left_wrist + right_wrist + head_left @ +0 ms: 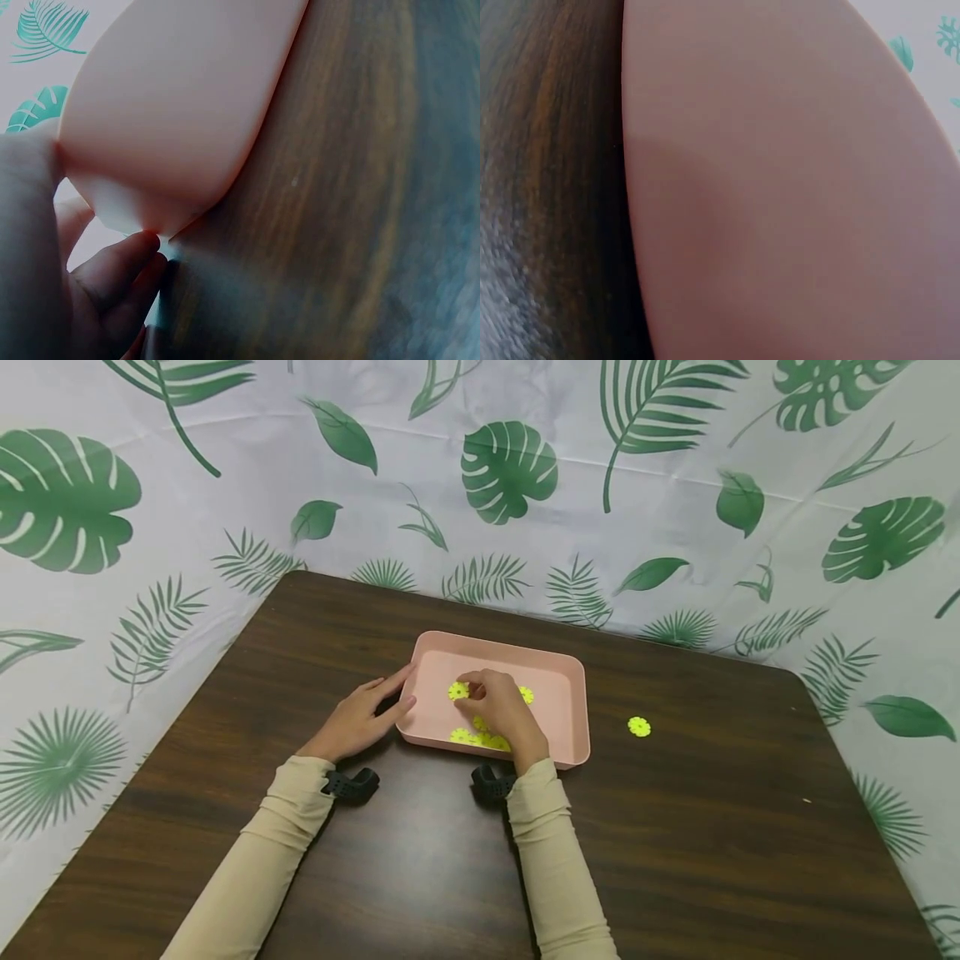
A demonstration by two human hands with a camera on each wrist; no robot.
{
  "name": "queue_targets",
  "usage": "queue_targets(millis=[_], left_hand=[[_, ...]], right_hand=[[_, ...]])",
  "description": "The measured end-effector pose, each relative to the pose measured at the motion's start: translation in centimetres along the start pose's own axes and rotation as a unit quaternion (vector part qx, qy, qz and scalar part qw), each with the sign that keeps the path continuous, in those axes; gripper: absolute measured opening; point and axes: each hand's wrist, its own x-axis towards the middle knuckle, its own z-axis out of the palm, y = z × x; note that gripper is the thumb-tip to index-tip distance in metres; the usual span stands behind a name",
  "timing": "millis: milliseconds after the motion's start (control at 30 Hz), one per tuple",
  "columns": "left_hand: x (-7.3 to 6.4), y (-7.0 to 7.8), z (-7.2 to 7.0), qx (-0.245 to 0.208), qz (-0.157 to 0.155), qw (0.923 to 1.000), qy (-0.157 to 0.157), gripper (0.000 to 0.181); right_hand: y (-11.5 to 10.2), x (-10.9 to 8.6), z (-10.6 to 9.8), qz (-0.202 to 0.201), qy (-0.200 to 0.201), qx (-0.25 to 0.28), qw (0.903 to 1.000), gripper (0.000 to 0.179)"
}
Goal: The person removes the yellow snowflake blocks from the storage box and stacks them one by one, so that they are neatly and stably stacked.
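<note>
A shallow pink tray (pixel 495 647) lies on the dark wooden table, with several yellow flower-shaped pieces (pixel 480 741) along its near side. My left hand (pixel 360 718) grips the tray's left end; in the left wrist view its thumb reaches over the rim and its fingertips touch the outer wall (pixel 172 112). Over the tray is my right hand (pixel 504 703), thumb and index finger pinching one yellow flower piece (pixel 457 691) by its edge. Another yellow piece (pixel 527 695) shows just right of this hand. The right wrist view shows only the tray's outer wall (pixel 765 165), with the fingers hidden.
One loose yellow flower piece (pixel 639 727) lies on the table (pixel 720 827) to the right of the tray. A leaf-patterned cloth (pixel 555 543) hangs behind the table's far edge. Black bands (pixel 352 785) sit on both wrists.
</note>
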Motion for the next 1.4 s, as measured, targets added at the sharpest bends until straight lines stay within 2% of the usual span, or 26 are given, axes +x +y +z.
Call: queue_targets(millis=[200,300,433,567,667,767,867,1033,1267,1400], left_hand=[[0.1,0.2,0.4,0.0,-0.001,1.0,0.001,0.065],[0.0,0.2,0.6,-0.001,-0.003,1.0,0.0,0.066],[0.0,0.3,0.6,-0.002,-0.003,1.0,0.002,0.065],[-0.2,0.2,0.4,-0.001,-0.001,1.0,0.003,0.065],[-0.3,0.1,0.1,0.002,-0.004,1.0,0.003,0.066],[-0.4,0.1,-0.2,0.005,-0.008,1.0,-0.001,0.066],[-0.4,0.2,-0.4,0.006,-0.013,0.9999,-0.006,0.066],[-0.5,0.2,-0.4,0.004,-0.016,0.9999,-0.002,0.066],[-0.1,0.1,0.2,-0.004,-0.01,0.9999,0.0,0.066],[0.1,0.3,0.4,-0.001,-0.008,1.0,-0.003,0.066]], right_hand=[[0.4,-0.3,-0.2,-0.026,-0.011,-0.021,0.9994,0.034],[0.7,-0.8,-0.7,-0.044,0.001,-0.033,0.9985,0.028],[1.6,-2.1,-2.7,-0.067,0.064,-0.02,0.9955,0.024],[3.5,-4.3,-5.9,-0.078,0.146,-0.016,0.986,0.027],[5.8,-6.5,-8.4,-0.054,0.203,-0.03,0.9772,0.031],[8.9,-9.0,-10.5,-0.005,0.254,-0.042,0.9664,0.031],[12.0,-11.3,-11.7,0.049,0.283,-0.043,0.957,0.032],[15.4,-13.6,-12.2,0.115,0.279,-0.038,0.9525,0.035],[16.9,-14.5,-12.2,0.131,0.248,-0.02,0.9597,0.038],[17.1,-14.6,-12.2,0.132,0.249,-0.03,0.9589,0.039]])
